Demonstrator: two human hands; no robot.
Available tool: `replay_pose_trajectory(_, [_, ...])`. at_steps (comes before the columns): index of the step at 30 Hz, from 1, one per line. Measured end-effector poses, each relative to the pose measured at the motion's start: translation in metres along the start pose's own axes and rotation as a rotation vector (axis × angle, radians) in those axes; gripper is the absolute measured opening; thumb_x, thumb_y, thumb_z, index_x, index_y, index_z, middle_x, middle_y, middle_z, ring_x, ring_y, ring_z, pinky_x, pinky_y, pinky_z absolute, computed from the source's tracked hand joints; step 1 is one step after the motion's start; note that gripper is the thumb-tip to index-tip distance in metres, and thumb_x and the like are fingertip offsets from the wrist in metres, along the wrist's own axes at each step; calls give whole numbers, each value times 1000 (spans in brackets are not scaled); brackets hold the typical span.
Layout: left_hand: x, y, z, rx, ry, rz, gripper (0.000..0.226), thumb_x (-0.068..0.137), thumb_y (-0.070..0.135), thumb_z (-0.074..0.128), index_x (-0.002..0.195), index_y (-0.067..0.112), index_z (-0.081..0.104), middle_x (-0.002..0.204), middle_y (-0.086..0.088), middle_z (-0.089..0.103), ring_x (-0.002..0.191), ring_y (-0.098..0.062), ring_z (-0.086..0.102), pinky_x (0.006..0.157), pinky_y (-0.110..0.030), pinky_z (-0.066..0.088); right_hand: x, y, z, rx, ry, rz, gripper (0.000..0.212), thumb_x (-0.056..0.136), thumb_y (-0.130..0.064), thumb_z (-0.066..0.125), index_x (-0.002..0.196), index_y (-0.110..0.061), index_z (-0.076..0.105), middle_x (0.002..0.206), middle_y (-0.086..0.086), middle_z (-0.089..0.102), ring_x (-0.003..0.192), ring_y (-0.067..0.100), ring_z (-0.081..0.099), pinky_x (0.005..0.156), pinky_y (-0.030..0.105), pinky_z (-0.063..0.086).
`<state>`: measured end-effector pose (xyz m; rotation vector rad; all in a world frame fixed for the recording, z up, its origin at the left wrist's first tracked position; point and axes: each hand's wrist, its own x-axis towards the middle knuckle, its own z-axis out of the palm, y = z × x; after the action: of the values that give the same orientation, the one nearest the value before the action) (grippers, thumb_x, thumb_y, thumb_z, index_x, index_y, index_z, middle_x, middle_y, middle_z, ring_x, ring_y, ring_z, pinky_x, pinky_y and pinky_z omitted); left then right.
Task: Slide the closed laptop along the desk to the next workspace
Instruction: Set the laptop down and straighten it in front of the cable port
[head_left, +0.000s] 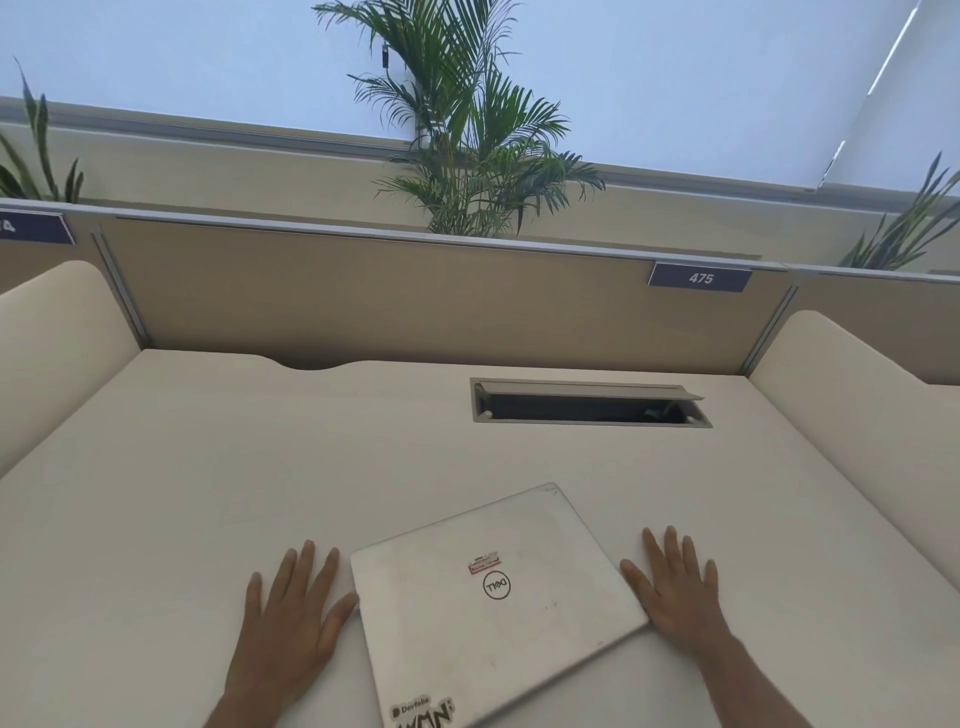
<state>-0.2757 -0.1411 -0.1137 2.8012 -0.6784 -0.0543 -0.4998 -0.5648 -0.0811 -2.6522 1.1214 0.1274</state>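
Laptop (498, 597) (lid shut) between flat, spread-fingered left hand (291, 618) and right hand (680, 597); cable hatch (589, 402) beyond.

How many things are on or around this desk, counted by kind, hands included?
Dell laptop, closed: 1
Hands, left hand and right hand: 2
Cable hatch, open: 1
Number plate 475: 1
Palm plant: 1
Total: 6

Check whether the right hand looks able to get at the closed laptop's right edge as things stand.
Probably yes. The right hand lies flat on the desk right beside the laptop, thumb near its right edge, with nothing between them.
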Motion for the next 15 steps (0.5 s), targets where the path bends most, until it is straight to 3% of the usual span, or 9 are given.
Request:
replay_pose_trajectory(4, [-2, 1, -3, -26, -15, -7, 108, 77, 83, -18, 159, 30, 29, 169, 0, 22, 157, -19, 19, 124, -51, 5, -2, -1, 2, -99, 9, 45, 88, 87, -77, 4, 160, -29, -1, 171, 6, -2, 157, 29, -2, 125, 55, 2])
replay_pose_trajectory(6, [-2, 2, -6, -32, -20, -6, 109, 77, 84, -18, 159, 30, 29, 169, 0, 22, 157, -20, 19, 125, -53, 8, -2, -3, 2, -96, -7, 69, 77, 96, -70, 13, 160, -30, -3, 171, 4, -3, 158, 26, -2, 126, 52, 4])
replay_pose_trajectory(9, [-2, 5, -12, -60, -39, -26, 117, 69, 89, -19, 159, 31, 29, 170, 2, 20, 158, -19, 16, 125, -50, 5, -1, -4, -2, -29, -1, 71, 73, 98, -65, 31, 160, -31, 11, 171, 4, 5, 157, 26, 3, 125, 51, 6])
replay_pose_trajectory(11, [-1, 8, -20, -74, -72, -41, 115, 68, 92, -8, 157, 32, 35, 169, 1, 24, 157, -19, 18, 125, -48, 7, 2, -9, -8, -25, 14, 99, 73, 96, -68, 36, 158, -31, 23, 169, 4, 16, 156, 27, 12, 124, 49, 12])
replay_pose_trajectory(15, [2, 16, -43, -77, -79, -36, 95, 70, 80, 19, 139, 31, 63, 148, 2, 54, 139, -23, 45, 112, -46, 33, 5, -27, -20, -9, 69, 154, 62, 92, -64, 49, 143, -29, 50, 150, 4, 44, 138, 27, 39, 112, 42, 34])
